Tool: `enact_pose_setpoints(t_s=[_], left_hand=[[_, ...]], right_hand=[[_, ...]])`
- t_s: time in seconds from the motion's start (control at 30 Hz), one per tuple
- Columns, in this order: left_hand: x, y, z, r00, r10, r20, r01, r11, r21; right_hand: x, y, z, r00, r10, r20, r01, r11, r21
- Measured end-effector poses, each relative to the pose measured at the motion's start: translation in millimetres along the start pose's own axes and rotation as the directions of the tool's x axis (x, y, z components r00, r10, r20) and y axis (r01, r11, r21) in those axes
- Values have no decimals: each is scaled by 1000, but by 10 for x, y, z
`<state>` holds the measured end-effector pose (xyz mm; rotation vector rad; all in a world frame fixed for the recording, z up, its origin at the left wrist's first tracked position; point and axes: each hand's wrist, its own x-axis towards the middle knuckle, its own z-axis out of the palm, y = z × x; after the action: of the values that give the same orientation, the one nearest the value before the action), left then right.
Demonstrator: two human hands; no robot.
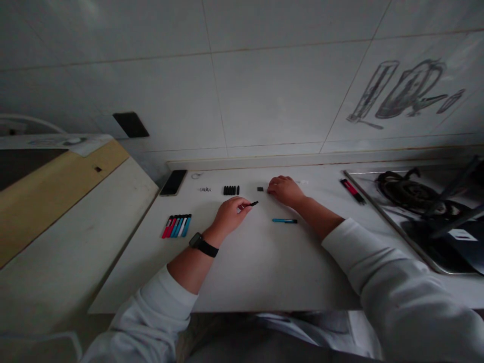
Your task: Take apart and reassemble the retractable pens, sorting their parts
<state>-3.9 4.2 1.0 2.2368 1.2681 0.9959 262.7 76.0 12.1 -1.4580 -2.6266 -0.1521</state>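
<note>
My left hand pinches a small black pen part above the white table, its tip pointing right. Farther right, my right hand reaches down to the tabletop with curled fingers. Whatever lies under its fingertips is hidden. Just left of those fingers sits a little group of dark pieces. A row of short black cylinders lies beyond my left hand. Between my forearms rests a blue pen barrel with a black end.
Several red, blue and white pens lie side by side at left. Behind them are a phone, small metallic bits and a thin ring. At right are a red-and-black item and a metal-edged stove.
</note>
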Motion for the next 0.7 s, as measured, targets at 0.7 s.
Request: enact_pose_setpoints(t_s=[0.7], left_hand=[[-8, 75, -6, 999, 53, -1, -53, 998, -20]], right_hand=[[-501, -615, -90, 929, 302, -215, -26, 632, 774]])
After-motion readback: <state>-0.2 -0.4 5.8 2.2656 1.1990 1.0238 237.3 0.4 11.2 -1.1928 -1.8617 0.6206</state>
